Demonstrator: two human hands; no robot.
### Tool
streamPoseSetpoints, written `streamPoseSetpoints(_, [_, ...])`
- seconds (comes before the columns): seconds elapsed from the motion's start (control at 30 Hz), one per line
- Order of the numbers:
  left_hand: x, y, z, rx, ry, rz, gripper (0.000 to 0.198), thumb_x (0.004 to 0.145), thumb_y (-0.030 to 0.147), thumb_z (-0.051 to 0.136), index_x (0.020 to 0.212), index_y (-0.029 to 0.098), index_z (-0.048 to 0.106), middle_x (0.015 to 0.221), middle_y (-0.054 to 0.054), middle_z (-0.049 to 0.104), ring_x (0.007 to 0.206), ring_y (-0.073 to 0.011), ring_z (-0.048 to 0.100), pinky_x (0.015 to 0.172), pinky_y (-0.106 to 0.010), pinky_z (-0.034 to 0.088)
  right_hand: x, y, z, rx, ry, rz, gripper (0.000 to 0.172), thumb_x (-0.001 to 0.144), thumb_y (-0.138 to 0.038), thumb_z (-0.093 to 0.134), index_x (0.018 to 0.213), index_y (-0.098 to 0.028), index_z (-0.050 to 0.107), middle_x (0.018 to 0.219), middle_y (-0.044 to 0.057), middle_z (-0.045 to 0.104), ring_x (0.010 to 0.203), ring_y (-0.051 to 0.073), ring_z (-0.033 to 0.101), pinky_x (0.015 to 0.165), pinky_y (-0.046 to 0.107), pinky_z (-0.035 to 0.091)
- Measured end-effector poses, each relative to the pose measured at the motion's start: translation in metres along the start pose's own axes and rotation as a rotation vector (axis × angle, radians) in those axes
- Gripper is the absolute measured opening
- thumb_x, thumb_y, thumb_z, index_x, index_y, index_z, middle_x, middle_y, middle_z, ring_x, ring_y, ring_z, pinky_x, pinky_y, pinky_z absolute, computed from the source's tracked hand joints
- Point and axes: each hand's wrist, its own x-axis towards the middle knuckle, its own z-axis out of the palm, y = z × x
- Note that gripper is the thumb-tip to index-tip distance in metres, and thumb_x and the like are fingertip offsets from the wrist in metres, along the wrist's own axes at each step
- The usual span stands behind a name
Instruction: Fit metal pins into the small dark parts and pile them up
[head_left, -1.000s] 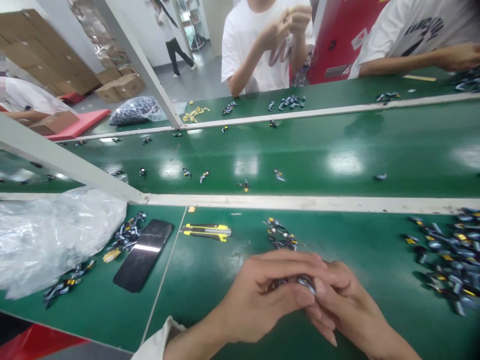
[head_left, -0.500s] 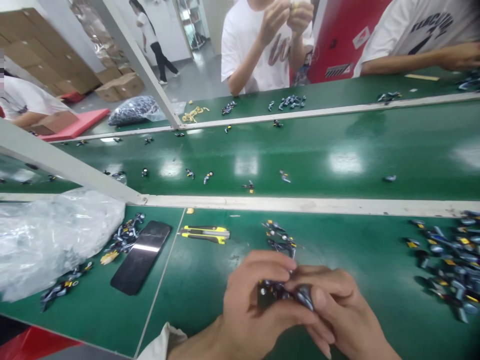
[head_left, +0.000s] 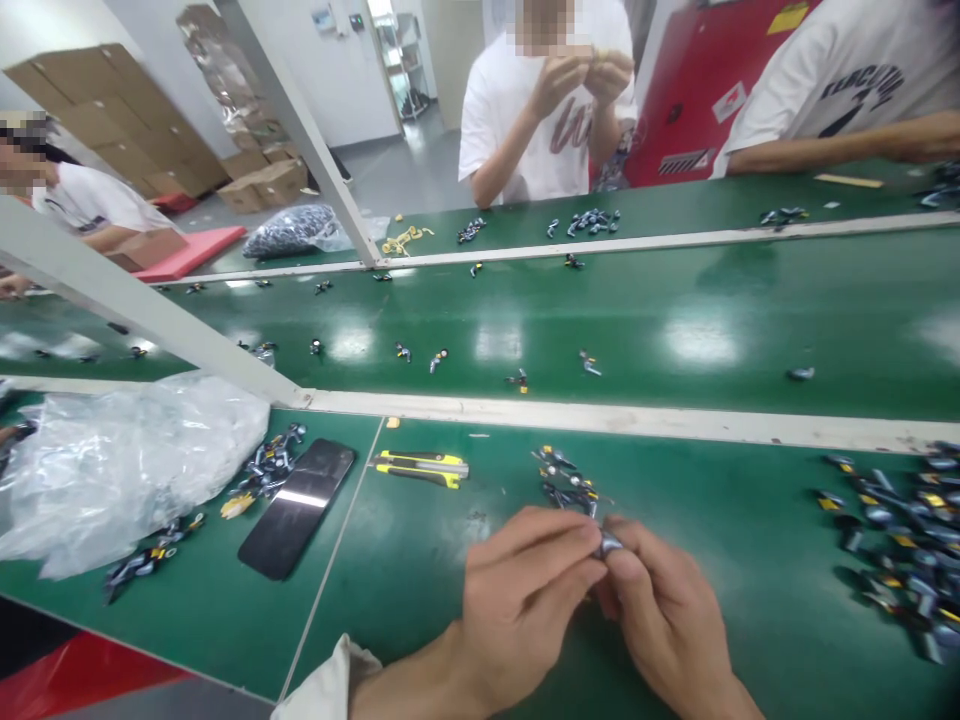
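Note:
A small shiny dark blue-grey part (head_left: 608, 544) is pinched between both hands, most of it covered by fingertips. My left hand (head_left: 525, 600) grips it from the left with thumb and fingers closed. From the right, my right hand (head_left: 664, 610) has its thumb and bent fingers on the same part. Just beyond the fingertips lies a small cluster of similar dark parts (head_left: 566, 480) with yellow bits. Further right is a large pile of these parts (head_left: 911, 540).
A yellow-black utility knife (head_left: 420, 468), a black phone (head_left: 296, 510) and a clear plastic bag (head_left: 135, 460) lie to the left. Beyond a white rail (head_left: 525, 408), scattered parts rest on a green belt (head_left: 675, 290). Co-workers sit across it, one person (head_left: 547, 120) holding something small.
My fingers have closed in around the dark part, and less of it shows. The view has shifted slightly. A person walking in the background is now mostly out of sight.

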Motion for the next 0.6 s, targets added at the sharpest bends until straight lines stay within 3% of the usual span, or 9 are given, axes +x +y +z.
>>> streamPoseSetpoints(0.13, [0.01,0.005,-0.002,-0.105,-0.012,-0.117,0.018,0.082,0.01,0.08,0.097,0.017,0.083,0.092,-0.008,0.08,0.08,-0.017,0.076,0.076,-0.024,0.064,0.004,0.001,-0.006,-0.082,-0.041,-0.119,0.041,0.108,-0.032,0.039,0.069,-0.023,0.047,0.054,-0.005,0.049,0.043,0.011,0.048,0.046,0.022,0.036])
streamPoseSetpoints(0.23, [0.011,0.006,-0.003,-0.165,-0.04,-0.149,0.018,0.082,0.011,0.08,0.098,0.016,0.082,0.094,-0.009,0.08,0.082,-0.0172,0.076,0.077,-0.024,0.064,0.006,0.001,-0.01,-0.121,-0.044,-0.208,0.04,0.109,-0.036,0.037,0.072,-0.024,0.049,0.056,-0.005,0.05,0.044,0.011,0.049,0.047,0.022,0.038])
streamPoseSetpoints(0.47, [0.002,-0.001,-0.003,-0.071,-0.037,0.085,0.021,0.083,0.001,0.075,0.102,0.01,0.077,0.099,-0.011,0.075,0.09,-0.0177,0.073,0.082,-0.029,0.063,0.005,-0.002,-0.005,-0.09,-0.02,-0.167,0.041,0.11,-0.04,0.034,0.074,-0.024,0.047,0.055,-0.006,0.05,0.044,0.011,0.052,0.048,0.02,0.04])
streamPoseSetpoints(0.6, [-0.001,-0.002,-0.002,-0.028,-0.029,0.149,0.026,0.083,-0.003,0.073,0.107,0.008,0.074,0.104,-0.012,0.073,0.093,-0.0185,0.071,0.084,-0.031,0.062,0.004,-0.004,-0.005,-0.064,-0.026,-0.156,0.042,0.11,-0.042,0.033,0.074,-0.024,0.045,0.055,-0.007,0.048,0.045,0.01,0.051,0.049,0.02,0.039])
